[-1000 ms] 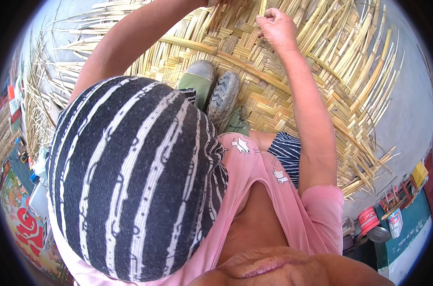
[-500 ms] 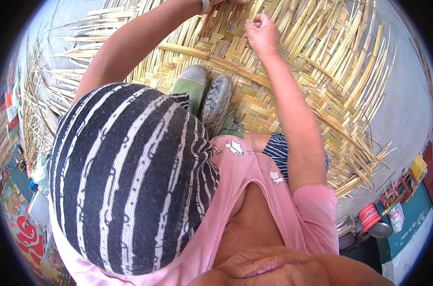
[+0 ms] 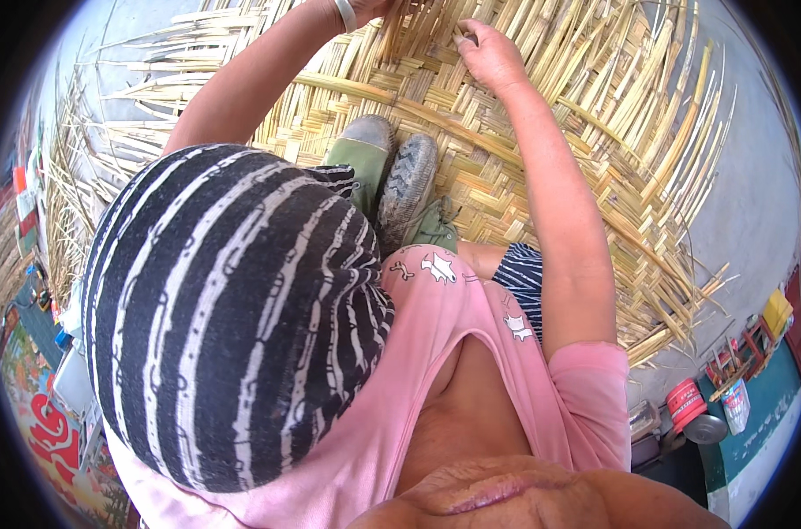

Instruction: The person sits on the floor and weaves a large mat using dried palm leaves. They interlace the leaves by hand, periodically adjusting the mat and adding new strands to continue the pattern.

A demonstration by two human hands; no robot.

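A large half-woven mat of flat yellow reed strips (image 3: pixel 475 189) spreads over the floor ahead of me, its loose ends fanning outward. My left hand (image 3: pixel 371 9) is at the upper edge of the picture, over the far part of the weave. Its fingers are cut off or hidden there. A pale band (image 3: pixel 346 14) circles that wrist. To its right, my right hand (image 3: pixel 491 58) is low over the strips, thumb and fingers bent together. Whatever lies between those fingertips is too small to make out.
My green shoes (image 3: pixel 358 167) rest on the mat, below my raised striped knee (image 3: pixel 233 317). Loose strips (image 3: pixel 70 167) lie at the left. On the right are a pink-red tin (image 3: pixel 685 403), a yellow item (image 3: pixel 777 313) and bare grey floor (image 3: pixel 740 203).
My left hand has drawn a little to the left. My right hand has shifted slightly right and downward, its fingers less tightly curled. My raised knee has tilted slightly left.
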